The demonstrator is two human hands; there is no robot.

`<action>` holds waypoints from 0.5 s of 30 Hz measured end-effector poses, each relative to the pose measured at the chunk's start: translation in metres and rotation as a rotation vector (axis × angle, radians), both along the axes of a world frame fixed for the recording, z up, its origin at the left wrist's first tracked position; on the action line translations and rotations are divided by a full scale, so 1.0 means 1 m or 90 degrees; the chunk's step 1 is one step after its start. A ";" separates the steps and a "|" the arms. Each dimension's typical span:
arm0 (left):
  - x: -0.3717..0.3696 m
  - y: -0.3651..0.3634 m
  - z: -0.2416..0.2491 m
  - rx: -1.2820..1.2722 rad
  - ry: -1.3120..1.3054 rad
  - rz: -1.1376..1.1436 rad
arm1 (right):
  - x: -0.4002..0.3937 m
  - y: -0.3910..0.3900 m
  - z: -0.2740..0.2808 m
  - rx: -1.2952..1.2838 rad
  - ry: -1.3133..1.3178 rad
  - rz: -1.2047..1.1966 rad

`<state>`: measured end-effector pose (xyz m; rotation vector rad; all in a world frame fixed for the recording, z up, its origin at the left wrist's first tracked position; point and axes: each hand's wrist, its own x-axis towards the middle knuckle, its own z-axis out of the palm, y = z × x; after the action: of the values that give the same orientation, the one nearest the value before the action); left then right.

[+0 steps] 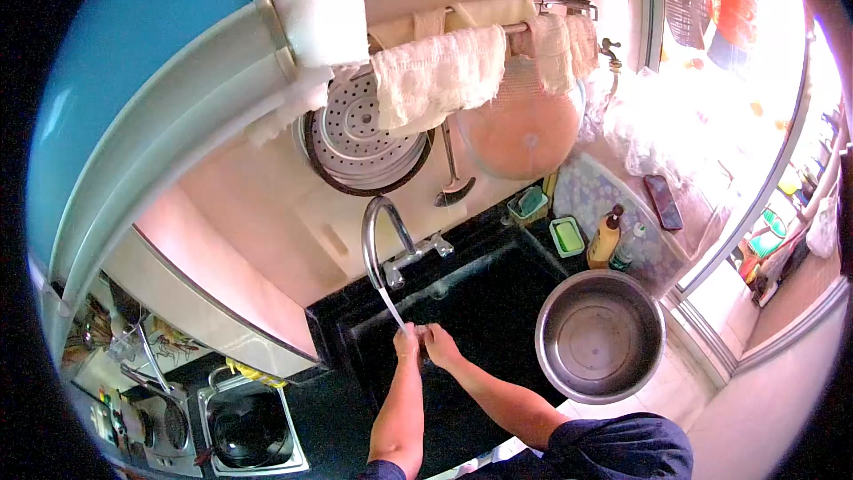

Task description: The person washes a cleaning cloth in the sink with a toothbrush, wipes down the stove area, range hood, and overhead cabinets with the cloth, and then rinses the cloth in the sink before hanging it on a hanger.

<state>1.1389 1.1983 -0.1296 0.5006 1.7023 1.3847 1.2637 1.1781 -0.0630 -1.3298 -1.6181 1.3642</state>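
Note:
Water runs from the curved chrome faucet (387,236) onto my left hand (406,340), above the black sink (498,302). Close beside it, my right hand (435,345) has its fingers curled toward the left one. Both hands look closed and meet at the fingertips. Whatever lies between them, if anything, is too small and hidden to name.
A large metal basin (600,336) stands right of the sink. Behind it are a soap dish (567,236), a pump bottle (604,240) and a phone (663,202). Cloths (440,76) hang above a perforated steamer tray (360,116) and a ladle (454,188).

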 end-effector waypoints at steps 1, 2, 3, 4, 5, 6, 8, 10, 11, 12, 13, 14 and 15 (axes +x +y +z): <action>-0.001 0.003 -0.009 0.009 -0.068 -0.053 | -0.013 0.012 -0.037 0.090 -0.013 -0.050; 0.010 -0.007 0.009 -0.001 -0.173 -0.028 | -0.012 0.011 -0.034 0.099 -0.044 -0.027; 0.026 -0.019 0.028 -0.010 -0.278 -0.003 | -0.011 0.014 -0.030 0.109 -0.074 -0.005; 0.032 -0.024 0.044 0.006 -0.317 -0.014 | -0.009 0.016 -0.032 0.120 -0.104 0.016; 0.039 -0.030 0.060 0.021 -0.356 -0.025 | -0.003 0.021 -0.036 0.168 -0.290 0.066; 0.028 -0.027 0.034 0.012 -0.283 -0.086 | 0.003 0.024 -0.040 0.134 -0.333 0.107; 0.028 -0.023 0.005 0.113 -0.163 -0.021 | 0.010 0.025 -0.055 0.192 -0.390 0.089; 0.020 -0.015 -0.008 0.101 -0.004 -0.044 | 0.016 0.044 -0.099 0.212 -0.282 0.061; 0.013 -0.011 -0.020 0.092 0.074 -0.055 | 0.022 0.044 -0.088 0.220 -0.229 0.047; 0.009 -0.004 -0.034 0.173 0.078 -0.032 | 0.033 0.054 -0.076 0.128 -0.260 0.045; 0.005 0.001 -0.036 0.142 -0.022 -0.026 | 0.046 0.055 -0.040 0.179 -0.330 0.077; 0.004 0.006 -0.032 0.109 -0.119 -0.019 | 0.057 0.057 -0.012 0.230 -0.399 0.110; 0.021 -0.005 0.016 0.025 0.124 -0.025 | 0.064 0.063 -0.001 0.313 -0.522 0.196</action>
<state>1.1594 1.1932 -0.1141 0.7069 1.8128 1.3794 1.3280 1.2415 -0.0637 -1.4413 -2.5733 0.4714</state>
